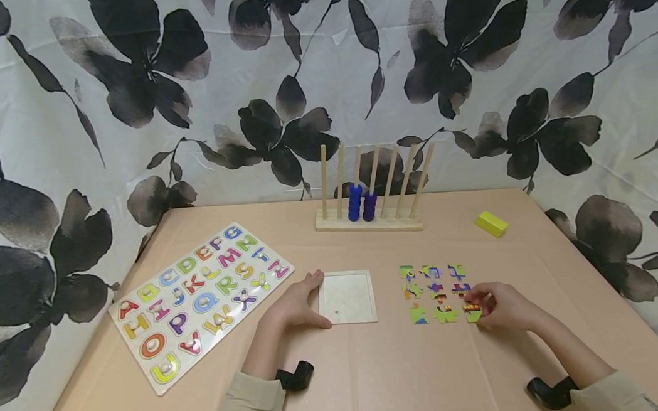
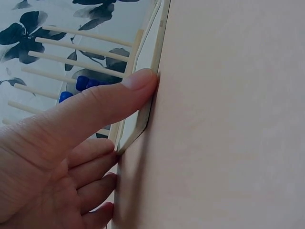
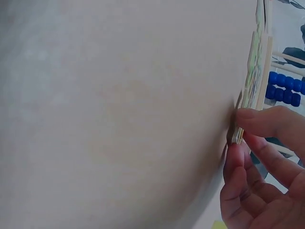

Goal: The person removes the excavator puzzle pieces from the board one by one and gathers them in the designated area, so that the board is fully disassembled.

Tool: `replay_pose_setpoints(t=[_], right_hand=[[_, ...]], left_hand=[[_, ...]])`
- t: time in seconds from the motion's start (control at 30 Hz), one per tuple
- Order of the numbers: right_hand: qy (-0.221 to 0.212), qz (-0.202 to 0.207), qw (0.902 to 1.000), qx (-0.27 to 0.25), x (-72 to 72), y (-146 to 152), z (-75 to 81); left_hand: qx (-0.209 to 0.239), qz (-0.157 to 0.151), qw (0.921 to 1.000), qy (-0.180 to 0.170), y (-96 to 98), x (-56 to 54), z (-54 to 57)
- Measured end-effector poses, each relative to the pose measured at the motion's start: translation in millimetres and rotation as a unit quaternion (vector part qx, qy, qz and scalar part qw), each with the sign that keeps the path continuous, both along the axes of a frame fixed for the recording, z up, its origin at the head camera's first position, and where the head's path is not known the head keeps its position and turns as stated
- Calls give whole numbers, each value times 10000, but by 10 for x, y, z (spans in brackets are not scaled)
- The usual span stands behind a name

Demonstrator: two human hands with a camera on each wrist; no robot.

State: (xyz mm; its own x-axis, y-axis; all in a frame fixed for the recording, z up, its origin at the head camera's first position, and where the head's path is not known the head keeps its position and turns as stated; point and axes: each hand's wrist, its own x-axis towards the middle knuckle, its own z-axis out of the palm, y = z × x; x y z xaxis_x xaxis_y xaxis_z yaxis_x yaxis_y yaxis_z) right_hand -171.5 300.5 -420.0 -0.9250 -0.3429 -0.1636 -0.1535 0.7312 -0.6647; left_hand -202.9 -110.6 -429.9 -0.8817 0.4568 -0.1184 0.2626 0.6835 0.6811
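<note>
A shallow white puzzle frame (image 1: 347, 297) lies on the table. My left hand (image 1: 295, 305) rests against its left side, fingers near the upper corner and thumb near the lower one. In the left wrist view the thumb (image 2: 140, 81) touches the frame's raised edge. To its right lie several colourful jigsaw pieces (image 1: 444, 315), set apart in rows. My right hand (image 1: 502, 308) pinches the lower right jigsaw piece (image 1: 473, 316) between thumb and fingers. From the right wrist, the pieces (image 3: 252, 76) appear edge-on, partly behind the thumb.
A white alphabet board (image 1: 237, 327) with knobbed letters lies at the left. At the back stands a wooden peg rack (image 1: 366, 225) carrying blue beads (image 1: 354, 202) and dark purple beads (image 1: 370, 207). A yellow block (image 1: 491, 224) sits at the back right, before a floral cloth (image 1: 355, 72).
</note>
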Motion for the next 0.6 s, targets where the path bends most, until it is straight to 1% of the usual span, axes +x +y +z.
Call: replay_pose_setpoints(t=[0.07,0.27,0.4,0.6], right_hand=[[-48,-99,9999,13,9,5,-3],[-141,-245,9996,-23,9,17,-6],[-153,-263,9995,-48,14,22,-11],[-49,-197,9998,-83,12,27,-6]], left_hand=[[28,52,10000,-70,3,-7,-17],[-20,123,9999,-53,12,-22,-27],[14,113,9999,-70,11,-10,-20],[63,105,9998,-124,-8,-8,-33]])
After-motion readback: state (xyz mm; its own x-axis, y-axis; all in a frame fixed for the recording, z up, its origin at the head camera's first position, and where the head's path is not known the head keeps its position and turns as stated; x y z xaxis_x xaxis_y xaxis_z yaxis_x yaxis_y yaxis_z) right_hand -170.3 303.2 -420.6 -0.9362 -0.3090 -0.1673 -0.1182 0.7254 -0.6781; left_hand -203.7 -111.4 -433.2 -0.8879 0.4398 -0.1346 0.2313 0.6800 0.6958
